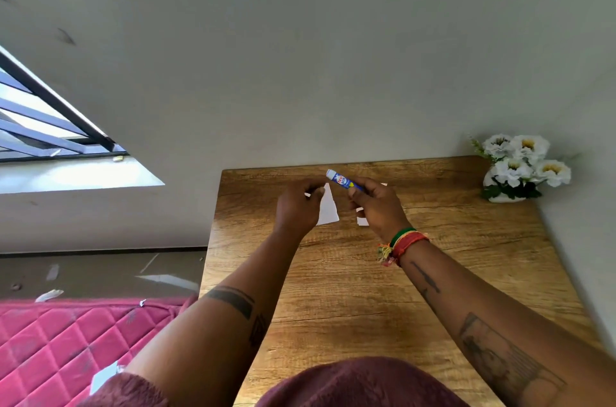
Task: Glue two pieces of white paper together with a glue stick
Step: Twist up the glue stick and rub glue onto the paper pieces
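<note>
From the head camera, the right hand pinches a blue glue stick between thumb and fingers, its white end slanting up and away toward the left hand. The left hand's fingers are closed on a white paper piece that hangs down just beside its palm, between the two hands. A second white paper piece lies on the wooden table, mostly hidden under the right hand.
</note>
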